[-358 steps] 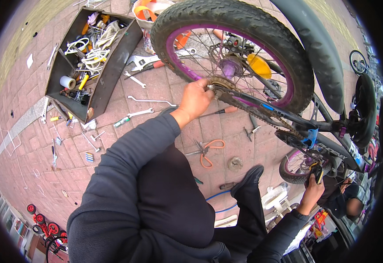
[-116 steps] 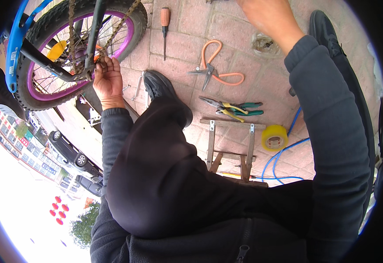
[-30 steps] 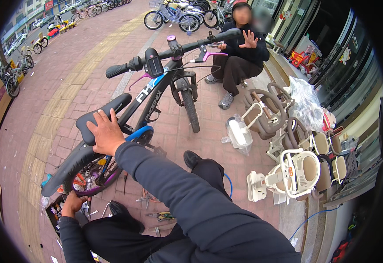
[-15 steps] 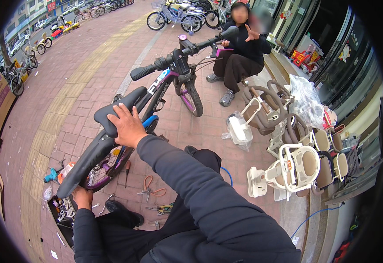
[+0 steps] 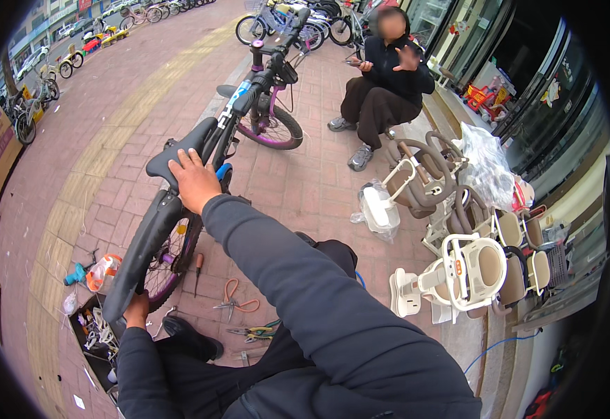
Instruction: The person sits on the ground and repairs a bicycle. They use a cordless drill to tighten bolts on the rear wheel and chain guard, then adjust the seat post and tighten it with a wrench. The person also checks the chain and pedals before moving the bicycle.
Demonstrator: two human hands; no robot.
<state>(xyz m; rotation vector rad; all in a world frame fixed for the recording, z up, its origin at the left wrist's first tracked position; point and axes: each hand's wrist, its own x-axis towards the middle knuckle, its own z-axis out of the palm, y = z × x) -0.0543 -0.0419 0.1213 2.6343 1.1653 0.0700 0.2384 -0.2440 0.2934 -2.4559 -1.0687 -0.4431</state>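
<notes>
A black bicycle saddle (image 5: 169, 162) lies under my right hand (image 5: 197, 185), which rests across its rear right side with the fingers spread. Behind the saddle, a long black mudguard (image 5: 137, 255) runs over the rear wheel (image 5: 169, 272), whose rim is purple. Low by that wheel, under the mudguard's end, is my left hand (image 5: 137, 311); its fingers are hidden. The bicycle stands upright, its handlebar (image 5: 275, 66) and purple-rimmed front wheel (image 5: 277, 129) turned to one side.
On the paving lie a screwdriver (image 5: 198, 271), orange-handled cutters (image 5: 234, 302) and pliers (image 5: 255, 333). A toolbox (image 5: 85, 332) stands at left near a teal power tool (image 5: 76, 274). Child seats (image 5: 465, 272) crowd the right. A person (image 5: 385, 80) sits ahead, one hand raised.
The handlebar and front wheel have swung round, and the bicycle stands more upright. My right hand has shifted slightly left with the saddle; my left hand stays low by the rear wheel.
</notes>
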